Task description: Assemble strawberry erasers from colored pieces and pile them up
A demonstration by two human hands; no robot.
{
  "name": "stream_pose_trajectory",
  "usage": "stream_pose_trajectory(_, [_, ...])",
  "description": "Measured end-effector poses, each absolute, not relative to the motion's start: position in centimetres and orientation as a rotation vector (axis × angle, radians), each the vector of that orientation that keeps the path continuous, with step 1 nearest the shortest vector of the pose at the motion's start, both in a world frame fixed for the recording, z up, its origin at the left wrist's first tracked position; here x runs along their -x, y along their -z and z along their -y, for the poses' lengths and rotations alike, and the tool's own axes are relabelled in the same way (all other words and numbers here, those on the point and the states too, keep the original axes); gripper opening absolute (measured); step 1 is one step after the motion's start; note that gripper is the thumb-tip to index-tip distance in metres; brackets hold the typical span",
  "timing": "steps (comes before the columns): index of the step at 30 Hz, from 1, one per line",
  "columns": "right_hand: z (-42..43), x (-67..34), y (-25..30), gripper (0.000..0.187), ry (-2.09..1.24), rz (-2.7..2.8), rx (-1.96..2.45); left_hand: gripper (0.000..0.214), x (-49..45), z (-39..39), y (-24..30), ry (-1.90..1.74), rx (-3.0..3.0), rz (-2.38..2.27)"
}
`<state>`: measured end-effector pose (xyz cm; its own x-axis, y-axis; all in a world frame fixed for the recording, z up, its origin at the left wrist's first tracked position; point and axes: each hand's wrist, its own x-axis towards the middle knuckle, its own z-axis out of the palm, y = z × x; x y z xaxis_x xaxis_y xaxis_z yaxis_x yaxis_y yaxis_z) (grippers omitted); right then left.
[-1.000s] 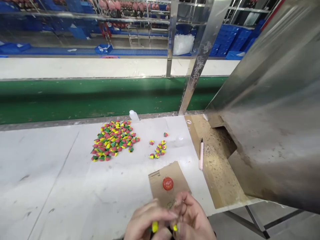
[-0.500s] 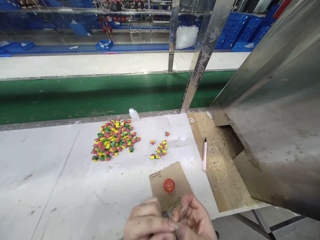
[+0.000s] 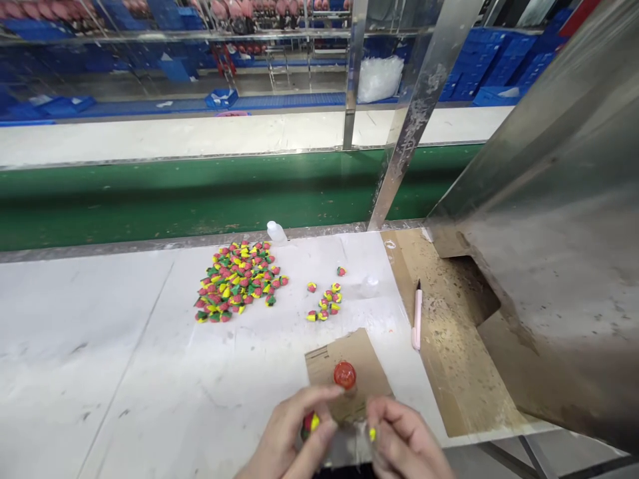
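Grips are pinching at lower centre: left hand a red-yellow piece, right hand seemingly a yellow bit.

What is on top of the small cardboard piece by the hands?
A round red object sits on the cardboard piece. Its near edge is covered by the left hand and right hand.

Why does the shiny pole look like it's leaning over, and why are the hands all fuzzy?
In the head view, the metal post leans, probably from the wide lens; the left hand pinching a red-yellow piece and the right hand holding a yellow piece sit close at the bottom edge and look soft; the steel panel shows smeary dull reflections; the pile of pieces looks sharp.
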<state>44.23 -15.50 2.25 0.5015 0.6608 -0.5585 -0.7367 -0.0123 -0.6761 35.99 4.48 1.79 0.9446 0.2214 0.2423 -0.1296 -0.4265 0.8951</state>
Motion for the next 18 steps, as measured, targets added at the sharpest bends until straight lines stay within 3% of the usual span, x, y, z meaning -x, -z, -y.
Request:
stream_pose_trajectory(5, [18.5, -47.8, -0.8, 0.031, -0.539, 0.522, 1.82, 0.03, -35.2, -7.3, -0.8, -0.338, -2.15, -0.266])
stream_pose_trajectory(8, [18.6, -49.6, -1.1, 0.016, -0.29, 0.953, 2.016, 0.025, -34.8, -8.4, 0.0, -0.378, -2.115, -0.442])
stream_pose_trajectory(14, [15.7, -51.0, -3.0, 0.024, 0.073, 1.51, 2.268, 0.024, -34.3, -8.8, 0.0, -0.411, -2.003, -0.523])
stream_pose_trajectory(18, [14.6, -51.4, -3.3, 0.036, 0.103, 1.627, 2.327, 0.022, -34.3, -9.2, -0.1, -0.545, -2.1, -0.359])
